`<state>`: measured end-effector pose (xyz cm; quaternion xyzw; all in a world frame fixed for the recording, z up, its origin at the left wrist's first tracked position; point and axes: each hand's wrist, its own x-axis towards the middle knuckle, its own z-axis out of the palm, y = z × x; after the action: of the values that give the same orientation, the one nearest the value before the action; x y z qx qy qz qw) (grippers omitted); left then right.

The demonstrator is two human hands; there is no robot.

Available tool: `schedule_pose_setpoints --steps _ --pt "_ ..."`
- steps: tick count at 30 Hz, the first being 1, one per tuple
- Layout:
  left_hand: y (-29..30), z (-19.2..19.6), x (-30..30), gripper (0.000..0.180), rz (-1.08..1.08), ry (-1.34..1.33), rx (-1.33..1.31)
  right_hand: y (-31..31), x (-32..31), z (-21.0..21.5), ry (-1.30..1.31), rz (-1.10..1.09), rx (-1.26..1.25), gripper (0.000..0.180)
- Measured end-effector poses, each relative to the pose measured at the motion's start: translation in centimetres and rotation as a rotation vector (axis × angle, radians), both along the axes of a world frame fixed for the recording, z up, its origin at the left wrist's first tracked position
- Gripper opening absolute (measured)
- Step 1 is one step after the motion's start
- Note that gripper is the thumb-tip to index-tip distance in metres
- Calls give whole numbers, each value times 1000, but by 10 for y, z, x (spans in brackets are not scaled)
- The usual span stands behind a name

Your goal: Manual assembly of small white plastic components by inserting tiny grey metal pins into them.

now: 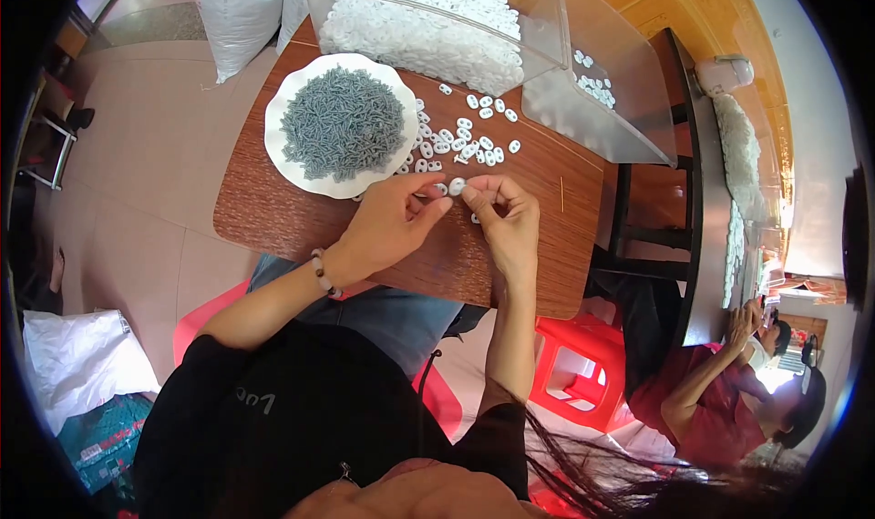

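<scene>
Plenty seems left: white pieces heap the clear bin [540,38] at upper centre; grey parts [342,123] fill the scalloped bowl [274,138] left of it. Mid-frame, the left hand [392,214] curves, thumb and forefinger parted; the right hand [512,232] pinches one white piece [458,186]. Fingertips partly hide it; finished count is unclear.

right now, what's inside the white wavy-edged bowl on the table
A heap of small grey pieces sits inside the white bowl. The heap covers the bowl's bottom, so anything underneath can't be seen.
</scene>
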<state>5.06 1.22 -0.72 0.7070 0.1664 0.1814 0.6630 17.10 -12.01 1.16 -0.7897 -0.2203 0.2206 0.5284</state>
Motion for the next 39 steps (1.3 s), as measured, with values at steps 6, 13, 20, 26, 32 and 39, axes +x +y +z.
schedule_pose_setpoints --steps 6,13,20,26,32,39 --pt "1 8 8 22 -124 47 -273 -10 -18 11 161 27 181 10" --pt "7 -1 3 15 -156 94 120 -16 -24 10 192 -30 261 15" --pt "5 -15 0 16 -156 -2 453 -16 -35 3 123 48 216 16" --pt "4 -13 -3 20 -41 -176 400 -36 -39 -6 131 -106 210 14" --pt "64 25 -33 13 211 -1 827 -35 -53 -2 148 -186 247 14" --pt "122 36 -48 17 34 235 883 -36 -63 3 42 -233 215 15"
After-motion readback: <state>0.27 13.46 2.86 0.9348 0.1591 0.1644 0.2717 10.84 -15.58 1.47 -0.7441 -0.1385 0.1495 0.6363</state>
